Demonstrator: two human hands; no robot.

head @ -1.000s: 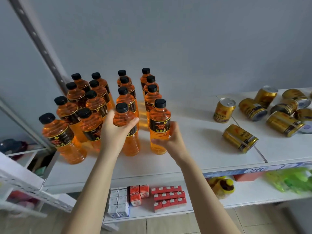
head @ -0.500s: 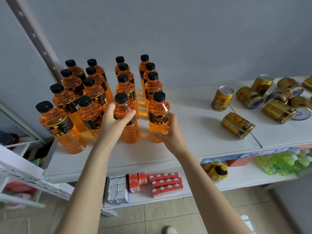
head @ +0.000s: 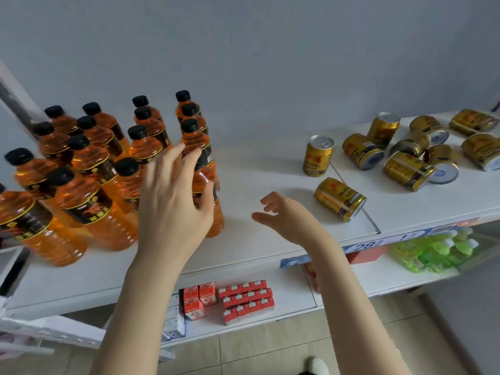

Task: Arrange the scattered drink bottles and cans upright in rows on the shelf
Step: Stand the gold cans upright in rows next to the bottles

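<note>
Several orange drink bottles [head: 89,163] with black caps stand upright in rows on the left of the white shelf [head: 259,169]. My left hand [head: 173,201] hovers open in front of the rightmost front bottle [head: 213,212], hiding most of it. My right hand [head: 286,215] is open over bare shelf, holding nothing. To the right lie several gold cans: one upright can [head: 317,155], one on its side near the front [head: 339,198], and a scattered heap [head: 422,152] further right, mostly lying down.
A lower shelf holds small red boxes [head: 243,296] and white boxes [head: 173,320]; green bottles [head: 433,253] sit lower right. A price strip [head: 378,243] runs along the shelf's front edge. A slanted metal upright [head: 10,96] stands at the left. Grey wall behind.
Both hands have let go of the two front bottles. My right hand has moved right, away from its bottle; my left hand has opened. The camera has turned toward the cans.
</note>
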